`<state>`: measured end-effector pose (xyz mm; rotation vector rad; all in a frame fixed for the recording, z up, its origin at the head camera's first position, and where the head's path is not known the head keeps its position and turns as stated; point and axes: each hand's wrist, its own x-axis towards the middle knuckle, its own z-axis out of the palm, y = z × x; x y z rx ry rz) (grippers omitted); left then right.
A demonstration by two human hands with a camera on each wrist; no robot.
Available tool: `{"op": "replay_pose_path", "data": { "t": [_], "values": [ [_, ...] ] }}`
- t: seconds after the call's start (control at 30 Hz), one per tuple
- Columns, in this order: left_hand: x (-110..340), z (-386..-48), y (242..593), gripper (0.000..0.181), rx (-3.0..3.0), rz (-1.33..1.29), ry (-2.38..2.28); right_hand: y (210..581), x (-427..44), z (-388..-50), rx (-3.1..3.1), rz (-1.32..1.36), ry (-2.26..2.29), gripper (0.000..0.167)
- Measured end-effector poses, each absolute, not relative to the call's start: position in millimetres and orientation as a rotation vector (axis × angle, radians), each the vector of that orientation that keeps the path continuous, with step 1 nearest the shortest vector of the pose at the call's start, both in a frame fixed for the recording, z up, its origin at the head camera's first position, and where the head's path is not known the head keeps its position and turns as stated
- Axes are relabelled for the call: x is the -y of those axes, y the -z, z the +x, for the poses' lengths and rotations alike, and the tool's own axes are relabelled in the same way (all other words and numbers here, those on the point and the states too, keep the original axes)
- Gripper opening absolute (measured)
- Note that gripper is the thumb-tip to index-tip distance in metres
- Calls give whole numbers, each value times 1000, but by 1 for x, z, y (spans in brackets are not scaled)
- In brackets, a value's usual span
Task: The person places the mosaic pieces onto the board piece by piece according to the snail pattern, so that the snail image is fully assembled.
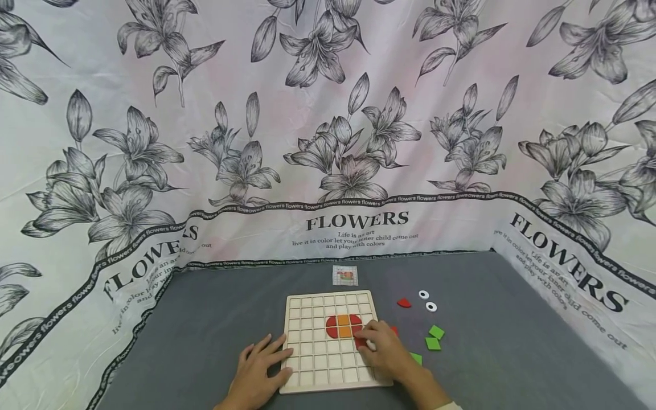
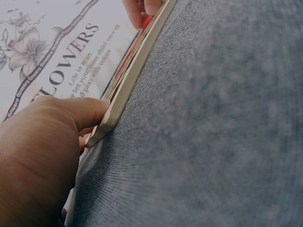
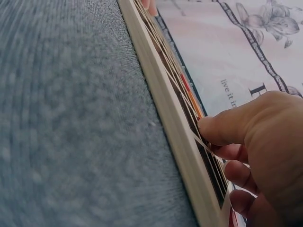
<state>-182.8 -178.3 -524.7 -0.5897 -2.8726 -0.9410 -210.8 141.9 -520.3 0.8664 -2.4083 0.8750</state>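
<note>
A small dark red piece (image 1: 360, 343) in my fingers, at a pale wooden grid board (image 1: 307, 364)

My left hand (image 1: 260, 367) spreads its fingers wide along the board's left edge, thumb at the near corner. On the board, two red rounded pieces (image 1: 332, 327) sit left of two orange square pieces (image 1: 344, 326); beyond the far edge lies a white card with a coloured picture (image 1: 345, 275). Over the board's right side, my right hand (image 1: 383, 352) draws thumb and fingers narrow, pinching the dark red piece; whether it sits flat in a cell, I cannot tell. Right of the board, on the grey cloth (image 1: 502, 341), lie a red curved-edged piece (image 1: 404, 303), two white rings with black centres (image 1: 431, 307) and green square pieces (image 1: 433, 344), one partly hidden by my right hand.
</note>
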Motion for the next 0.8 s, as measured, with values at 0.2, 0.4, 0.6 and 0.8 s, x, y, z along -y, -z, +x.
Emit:
{"op": "replay_pose_path", "data": {
  "t": [0.2,0.4,0.6,0.8],
  "values": [
    [179,-182,527,45,2865,-597,948,521,-141,-208,2482,825,-892,21],
    [180,-179,527,45,2881,-592,963,524,-140,-206,2463,816,-892,20],
    [179,-178,528,46,2852,-569,981,523,-138,-208,2404,815,-867,20],
    [178,-179,527,43,2813,-584,949,520,-138,-210,2385,783,-851,22]
  ]
}}
